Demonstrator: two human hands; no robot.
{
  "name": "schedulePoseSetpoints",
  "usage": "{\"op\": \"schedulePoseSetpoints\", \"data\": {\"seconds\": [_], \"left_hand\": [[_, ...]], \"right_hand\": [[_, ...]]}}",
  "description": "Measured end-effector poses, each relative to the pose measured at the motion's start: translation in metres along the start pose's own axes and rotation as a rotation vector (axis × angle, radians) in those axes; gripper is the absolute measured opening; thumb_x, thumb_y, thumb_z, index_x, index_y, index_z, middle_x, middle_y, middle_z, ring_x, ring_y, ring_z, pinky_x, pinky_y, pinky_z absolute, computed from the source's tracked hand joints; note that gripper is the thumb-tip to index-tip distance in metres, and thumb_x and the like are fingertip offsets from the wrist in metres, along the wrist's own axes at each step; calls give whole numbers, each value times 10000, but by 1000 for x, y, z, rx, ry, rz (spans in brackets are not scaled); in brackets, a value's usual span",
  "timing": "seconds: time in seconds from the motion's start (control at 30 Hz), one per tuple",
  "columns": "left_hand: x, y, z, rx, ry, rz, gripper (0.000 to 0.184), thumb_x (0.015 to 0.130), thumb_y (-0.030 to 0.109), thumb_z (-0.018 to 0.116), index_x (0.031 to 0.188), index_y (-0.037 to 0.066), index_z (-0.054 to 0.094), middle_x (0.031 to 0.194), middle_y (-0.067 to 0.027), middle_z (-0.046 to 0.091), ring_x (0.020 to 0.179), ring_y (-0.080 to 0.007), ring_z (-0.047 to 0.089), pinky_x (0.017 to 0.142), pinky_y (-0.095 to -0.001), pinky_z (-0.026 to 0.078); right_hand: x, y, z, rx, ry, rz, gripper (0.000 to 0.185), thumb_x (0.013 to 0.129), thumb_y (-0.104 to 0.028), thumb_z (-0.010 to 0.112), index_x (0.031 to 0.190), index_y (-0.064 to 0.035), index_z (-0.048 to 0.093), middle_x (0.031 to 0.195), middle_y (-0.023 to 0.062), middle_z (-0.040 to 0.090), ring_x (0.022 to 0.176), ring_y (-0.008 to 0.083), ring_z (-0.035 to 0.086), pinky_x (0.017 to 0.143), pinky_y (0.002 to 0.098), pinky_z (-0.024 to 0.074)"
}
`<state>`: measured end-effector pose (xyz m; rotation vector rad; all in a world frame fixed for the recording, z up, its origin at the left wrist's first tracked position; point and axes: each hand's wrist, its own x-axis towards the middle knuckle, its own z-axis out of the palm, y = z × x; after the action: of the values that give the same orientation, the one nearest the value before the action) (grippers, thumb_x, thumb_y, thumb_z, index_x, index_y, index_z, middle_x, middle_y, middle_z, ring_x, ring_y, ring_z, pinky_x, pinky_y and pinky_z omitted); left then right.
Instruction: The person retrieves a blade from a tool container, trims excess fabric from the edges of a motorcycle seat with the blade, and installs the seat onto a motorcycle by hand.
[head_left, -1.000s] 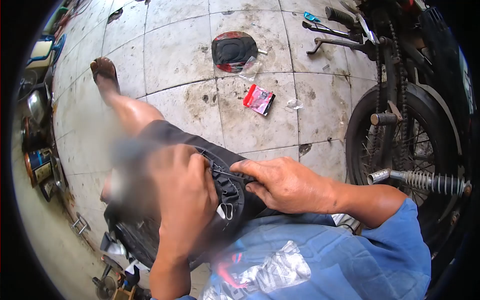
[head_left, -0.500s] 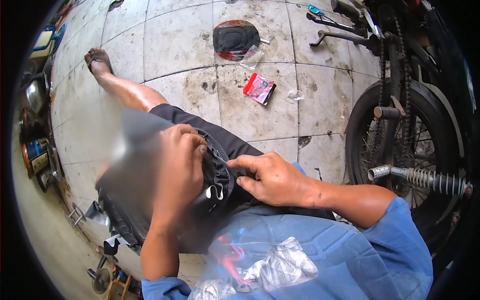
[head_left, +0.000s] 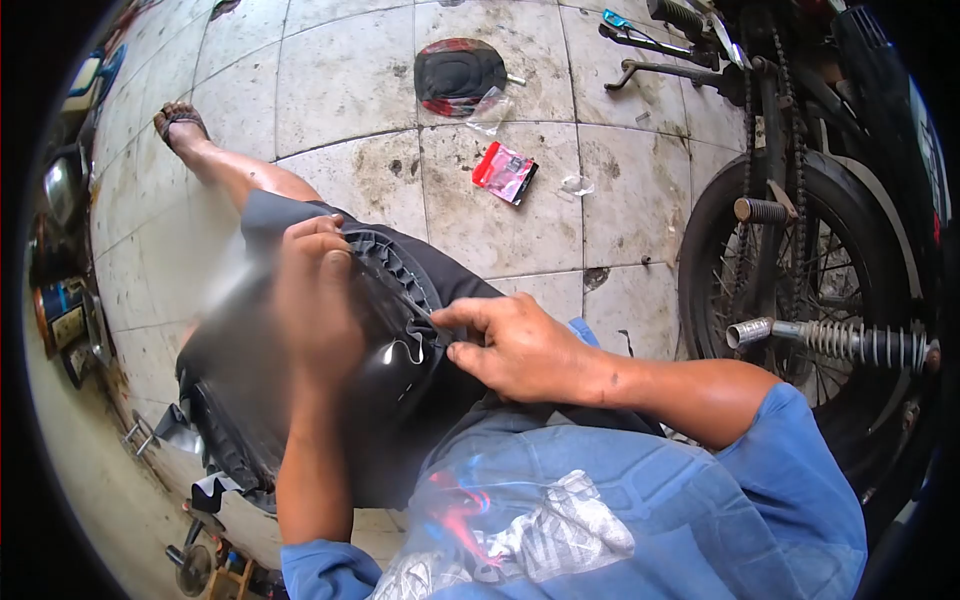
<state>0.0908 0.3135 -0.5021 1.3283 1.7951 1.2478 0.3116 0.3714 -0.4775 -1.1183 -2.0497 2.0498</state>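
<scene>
A black motorcycle seat (head_left: 345, 430) lies across my lap with its underside partly turned up. Its black cover has a gathered, folded edge (head_left: 400, 268) with what look like staples along it. My right hand (head_left: 530, 350) pinches that edge between thumb and forefinger. Over the far side of the seat is my left hand (head_left: 325, 290), its fingers curled closed and the hand partly smeared. Whatever sits in its grip is hidden. A pale scrap of lining (head_left: 405, 348) pokes out near the right fingertips.
At right stands a motorcycle rear wheel (head_left: 700, 270) with a shock absorber (head_left: 850, 343) and footpeg (head_left: 762, 211). On the tiled floor lie a black-and-red pad (head_left: 460, 75), a clear plastic wrapper (head_left: 490, 110) and a red packet (head_left: 505, 173). Cans (head_left: 65, 315) line the left wall.
My left hand has moved left and away from my right hand, exposing more of the gathered edge. My right hand stays at the edge. The whole view has shifted slightly.
</scene>
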Motion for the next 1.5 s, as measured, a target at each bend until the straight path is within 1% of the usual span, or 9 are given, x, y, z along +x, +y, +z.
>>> {"op": "schedulePoseSetpoints", "data": {"seconds": [0.17,0.2,0.33,0.5,0.77,1.03,1.1,1.3,1.5], "left_hand": [[-4,-24,-6,-148,263,-96,173,1055,104,480,1104,-27,582,1176,-114,611,1074,-140,550,957,-250,404],[-4,-36,-7,-190,299,-69,194,1059,115,483,1146,-24,585,1167,-113,634,1036,-102,565,865,-189,404],[13,31,5,-210,412,-324,190,1051,81,483,1152,-58,565,1173,-142,624,1080,-144,584,975,-258,439],[13,122,42,-182,574,179,208,1055,48,430,1146,-85,561,1210,-176,586,1156,-208,564,1090,-330,393],[12,48,-38,-94,823,-54,214,1054,189,515,1045,-18,566,896,-97,647,857,-175,639,790,-271,523],[12,84,-81,372,462,-425,262,1004,185,608,1188,3,569,953,-114,650,874,-231,633,928,-390,482],[26,118,-70,1299,344,70,383,930,129,684,1281,23,573,1120,-163,661,1079,-297,613,1019,-435,428],[31,128,-22,1212,-226,-184,375,888,200,676,1221,30,637,1254,-141,605,1217,-366,498,1138,-537,276],[-7,88,-20,1211,-96,-95,249,857,242,670,1036,83,735,1046,-87,612,987,-318,540,959,-507,381]], "right_hand": [[-16,-16,-5,84,-77,109,338,911,-88,632,1232,19,638,723,89,668,534,92,588,537,283,495],[-12,-24,-11,31,-67,159,351,852,-87,615,1163,72,652,957,253,710,916,345,717,843,384,558],[-9,-23,-30,353,164,178,349,933,-96,626,1254,43,614,728,56,632,490,61,574,442,249,453],[4,-10,-65,672,449,18,406,970,-87,602,1353,27,529,749,44,588,496,111,597,394,242,464],[16,12,-101,693,405,96,333,882,-44,600,1203,44,614,748,70,635,455,114,555,413,243,449],[14,-9,-46,609,239,38,431,972,-103,591,1368,30,485,677,-3,552,565,53,506,522,217,399],[12,-19,-41,520,185,47,426,949,-75,601,1355,15,507,697,-15,535,587,46,482,552,222,395],[26,-35,-36,425,267,-103,421,896,-29,606,1310,13,539,743,-19,522,663,42,462,587,225,382],[32,-60,-57,116,99,-133,384,876,-59,627,1243,44,579,729,169,622,607,196,614,604,330,483]]}}
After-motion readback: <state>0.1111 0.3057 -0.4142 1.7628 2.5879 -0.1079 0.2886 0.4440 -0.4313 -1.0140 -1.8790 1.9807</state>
